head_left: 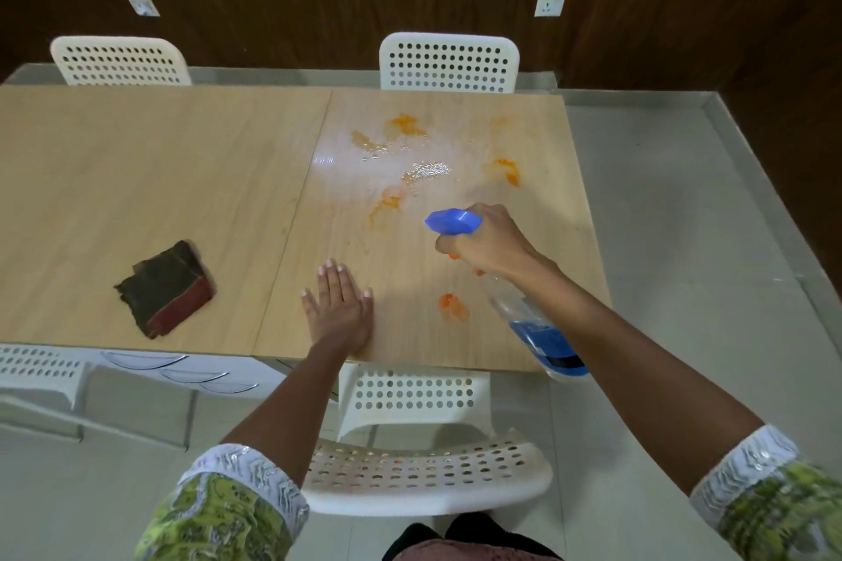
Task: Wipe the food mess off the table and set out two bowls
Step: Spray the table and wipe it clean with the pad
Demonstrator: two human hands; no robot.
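mess: orange smears plus wet droplets on right half of table | head: my right hand clamped round spray bottle, nozzle over smears | left hand flat on table, fingers straight, slightly apart | cloth folded, left, well apart
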